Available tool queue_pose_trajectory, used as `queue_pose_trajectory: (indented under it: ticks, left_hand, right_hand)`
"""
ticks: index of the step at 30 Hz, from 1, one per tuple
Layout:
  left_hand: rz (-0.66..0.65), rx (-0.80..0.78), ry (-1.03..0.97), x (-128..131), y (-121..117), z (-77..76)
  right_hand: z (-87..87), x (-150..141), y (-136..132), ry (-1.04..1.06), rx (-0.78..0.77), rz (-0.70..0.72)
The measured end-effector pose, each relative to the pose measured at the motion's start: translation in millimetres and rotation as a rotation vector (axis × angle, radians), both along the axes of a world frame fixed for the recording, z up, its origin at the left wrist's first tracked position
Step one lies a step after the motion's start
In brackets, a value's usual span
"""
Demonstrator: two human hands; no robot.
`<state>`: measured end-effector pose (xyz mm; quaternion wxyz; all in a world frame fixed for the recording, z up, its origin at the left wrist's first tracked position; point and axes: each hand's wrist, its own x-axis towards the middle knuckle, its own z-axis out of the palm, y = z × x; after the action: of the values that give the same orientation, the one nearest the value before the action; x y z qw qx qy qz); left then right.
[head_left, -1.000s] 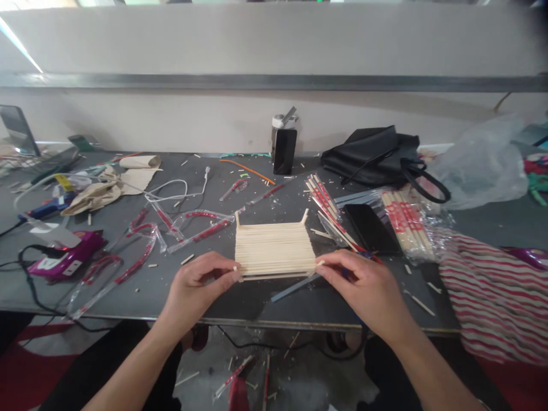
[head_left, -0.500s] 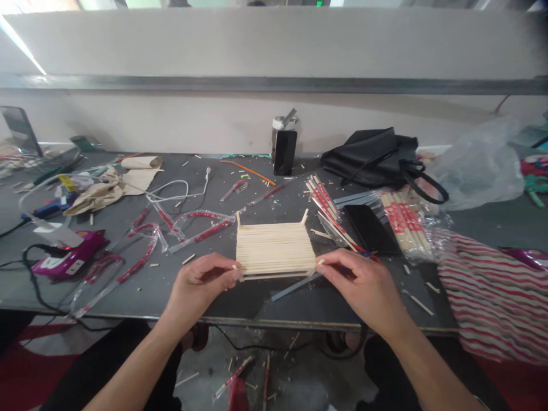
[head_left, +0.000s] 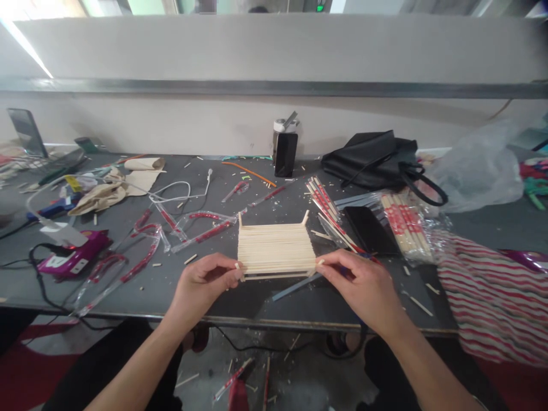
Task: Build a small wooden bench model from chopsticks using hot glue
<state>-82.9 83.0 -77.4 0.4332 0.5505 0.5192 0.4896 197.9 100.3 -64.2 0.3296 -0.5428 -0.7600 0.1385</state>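
A flat panel of pale wooden sticks [head_left: 276, 250] lies on the grey worktable [head_left: 257, 297], with two short uprights at its far corners. My left hand [head_left: 204, 283] pinches the near left end of the front stick. My right hand [head_left: 363, 285] pinches the near right end of the same stick. Both hands rest close to the table's front edge. A thin grey strip [head_left: 295, 287] lies under the panel's right corner.
Wrapped chopsticks [head_left: 327, 208] and a bagged bundle [head_left: 405, 225] lie right of the panel beside a black phone [head_left: 370, 228]. A purple glue gun [head_left: 71, 257] and empty wrappers [head_left: 145, 245] lie left. A black bag [head_left: 377, 160], a bottle [head_left: 285, 145] and striped cloth [head_left: 496, 291] surround.
Both hands stay pinched on the front stick's ends. The view has shifted slightly; nothing else has moved.
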Motion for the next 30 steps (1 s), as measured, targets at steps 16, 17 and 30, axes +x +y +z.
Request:
queue_pose_trajectory:
  ticks: [16, 17, 30]
  left_hand:
    - [-0.018, 0.004, 0.011, -1.4, -0.5, 3.5]
    - [-0.023, -0.001, 0.000, -2.1, -0.5, 3.6]
    - [-0.045, -0.004, -0.007, -6.0, -0.3, 3.0]
  right_hand:
    - [6.8, 3.5, -4.2, 0.071, -0.018, -0.062]
    - [6.9, 3.4, -4.4, 0.070, -0.019, -0.060]
    - [6.0, 3.7, -4.0, 0.042, -0.007, -0.051]
